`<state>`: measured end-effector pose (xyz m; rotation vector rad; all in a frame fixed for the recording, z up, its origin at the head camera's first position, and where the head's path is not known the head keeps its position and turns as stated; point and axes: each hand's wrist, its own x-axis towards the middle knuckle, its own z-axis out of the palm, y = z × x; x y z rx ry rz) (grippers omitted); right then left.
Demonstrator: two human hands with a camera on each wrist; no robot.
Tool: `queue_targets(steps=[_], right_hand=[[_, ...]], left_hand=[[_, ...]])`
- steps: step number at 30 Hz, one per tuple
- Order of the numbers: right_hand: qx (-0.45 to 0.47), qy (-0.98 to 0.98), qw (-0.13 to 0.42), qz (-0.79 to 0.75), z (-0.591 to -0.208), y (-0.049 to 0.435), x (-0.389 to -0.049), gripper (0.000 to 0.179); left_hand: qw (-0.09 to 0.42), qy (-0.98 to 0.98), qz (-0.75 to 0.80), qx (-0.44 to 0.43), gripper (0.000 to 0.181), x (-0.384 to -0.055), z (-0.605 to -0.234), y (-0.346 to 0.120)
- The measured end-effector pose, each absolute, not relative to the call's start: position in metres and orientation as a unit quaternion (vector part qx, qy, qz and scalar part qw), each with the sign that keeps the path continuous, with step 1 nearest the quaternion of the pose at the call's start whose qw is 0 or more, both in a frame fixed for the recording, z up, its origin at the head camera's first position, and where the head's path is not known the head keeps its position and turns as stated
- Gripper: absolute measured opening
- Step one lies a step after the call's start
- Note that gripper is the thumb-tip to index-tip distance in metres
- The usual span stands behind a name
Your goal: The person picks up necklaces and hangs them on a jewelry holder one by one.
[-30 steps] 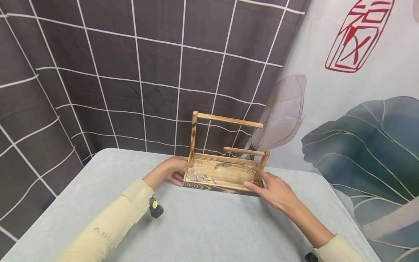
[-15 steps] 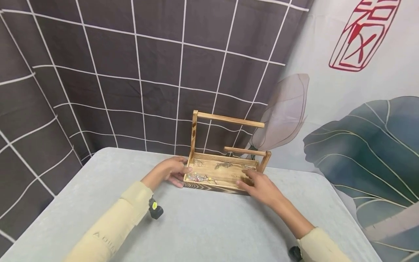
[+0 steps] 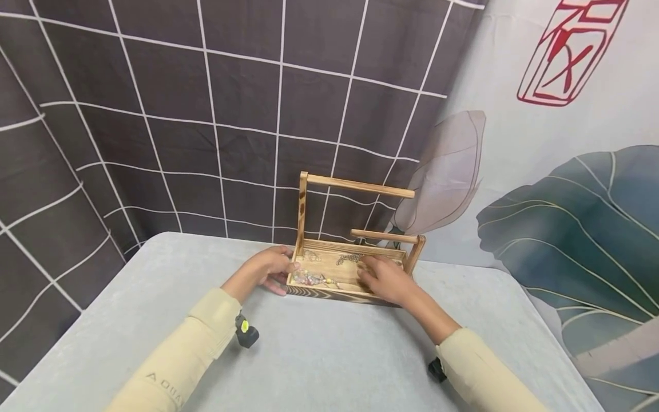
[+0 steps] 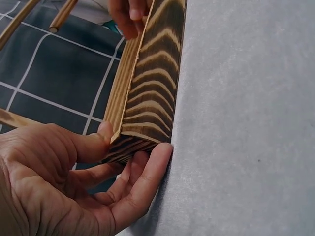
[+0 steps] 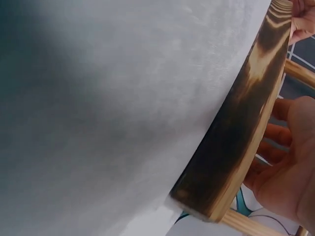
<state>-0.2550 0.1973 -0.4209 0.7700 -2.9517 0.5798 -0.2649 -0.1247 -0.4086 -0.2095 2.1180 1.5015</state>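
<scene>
A wooden box [image 3: 329,294] with burnt-grain walls stands on the table. My left hand [image 3: 270,269] grips its left end; in the left wrist view the thumb is on the rim and the fingers lie against the end wall [image 4: 130,150]. My right hand [image 3: 386,280] reaches over the front wall into the right half, fingers bent downward. From the right wrist view, the front wall [image 5: 236,128] partly covers those fingers, so whether they pinch anything is hidden. Colourful beaded jewellery [image 3: 314,279] lies at the box's front left, and a silvery chain [image 3: 349,259] near the back wall.
Two wooden bars rise from the box's ends: a taller one [image 3: 360,186] from the left post and a lower one [image 3: 383,235] from the right post. A dark gridded curtain [image 3: 247,143] hangs behind. Pale cloth covers the table [image 3: 319,355].
My right hand has moved left, from the box's right end toward its middle, and its fingers have drawn in. The left hand keeps its grip on the left end.
</scene>
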Motion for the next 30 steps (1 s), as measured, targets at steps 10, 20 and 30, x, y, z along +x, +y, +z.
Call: queue_targets(steps=[10, 20, 30], right_hand=[[0.268, -0.950, -0.005, 0.159, -0.429, 0.178, -0.278, 0.044], [0.238, -0.962, 0.019, 0.130, -0.475, 0.194, -0.312, 0.043], [0.233, -0.967, 0.014, 0.096, -0.491, 0.197, -0.329, 0.047]], left_hand=[[0.266, 0.781, 0.559, -0.083, 0.060, -0.261, -0.407, -0.127], [0.270, 0.784, 0.552, -0.085, 0.061, -0.264, -0.406, -0.124], [0.279, 0.781, 0.552, -0.085, 0.061, -0.266, -0.404, -0.124]])
